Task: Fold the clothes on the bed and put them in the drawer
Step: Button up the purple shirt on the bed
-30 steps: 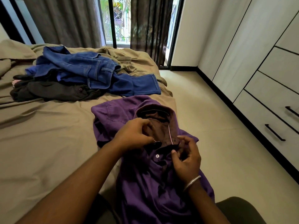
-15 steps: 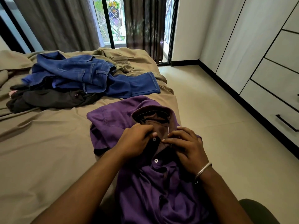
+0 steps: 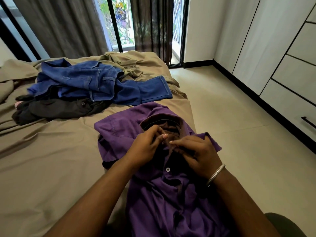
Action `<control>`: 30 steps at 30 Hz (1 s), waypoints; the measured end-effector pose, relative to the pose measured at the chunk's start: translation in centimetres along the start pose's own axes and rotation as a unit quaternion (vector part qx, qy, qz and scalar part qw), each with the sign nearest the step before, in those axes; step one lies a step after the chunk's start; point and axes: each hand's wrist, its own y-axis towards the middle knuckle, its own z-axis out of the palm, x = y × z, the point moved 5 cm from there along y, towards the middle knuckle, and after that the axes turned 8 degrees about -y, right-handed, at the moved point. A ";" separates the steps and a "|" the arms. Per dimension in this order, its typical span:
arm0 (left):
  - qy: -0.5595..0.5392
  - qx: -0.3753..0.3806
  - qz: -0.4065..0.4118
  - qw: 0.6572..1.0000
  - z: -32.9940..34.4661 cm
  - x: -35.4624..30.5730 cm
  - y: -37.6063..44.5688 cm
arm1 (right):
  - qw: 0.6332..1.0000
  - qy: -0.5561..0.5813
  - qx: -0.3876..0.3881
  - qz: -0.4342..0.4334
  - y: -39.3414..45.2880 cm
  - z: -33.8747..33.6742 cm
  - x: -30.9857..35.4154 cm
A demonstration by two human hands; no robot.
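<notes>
While both hands work at its collar, the task garment lies at the near corner of the bed; details by label below.

Purple shirt: a purple cotton polo shirt (image 3: 171,199) lies face up on the tan bed sheet (image 3: 42,168), collar away from the camera, its hem cut off by the bottom edge of the picture.

Left hand: the left hand (image 3: 145,147) has its fingers curled at the left side of the brown-lined collar (image 3: 164,119), pinching the placket edge; the fingertips are partly hidden behind the cloth.

Right hand: the right hand (image 3: 198,154) pinches the opposite placket edge, thumb and forefinger meeting just beside the left thumb; a silver metal bangle (image 3: 216,174) sits on the wrist.

Buttons: one small white button (image 3: 168,169) shows below the hands; whether the upper button is fastened cannot be told, as the fingers cover it.

Other clothes: a crumpled pair of blue denim jeans (image 3: 102,84) lies farther up the bed, resting partly on a rumpled black garment (image 3: 56,108), whose shape is hard to make out.

Drawers: white drawer fronts with black trim (image 3: 290,86) line the right wall, well apart from the bed; only part of one black handle (image 3: 308,122) shows at the frame edge.

Background: grey curtains (image 3: 68,26) partly cover a glass door.

Lower right corner: a dark green shape is cut off and cannot be identified.
</notes>
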 end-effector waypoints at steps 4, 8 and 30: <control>-0.093 -0.044 -0.019 0.994 -0.7 0.2 0.1 | 0.999 0.032 -0.022 0.036 0.7 -0.3 0.2; -0.140 -0.044 -0.030 0.989 -0.8 0.6 0.3 | 0.996 0.082 -0.022 0.042 0.5 -0.4 0.0; -0.260 -0.019 -0.036 0.965 -1.4 0.6 0.3 | 0.934 -0.349 -0.049 0.064 2.2 -1.8 2.9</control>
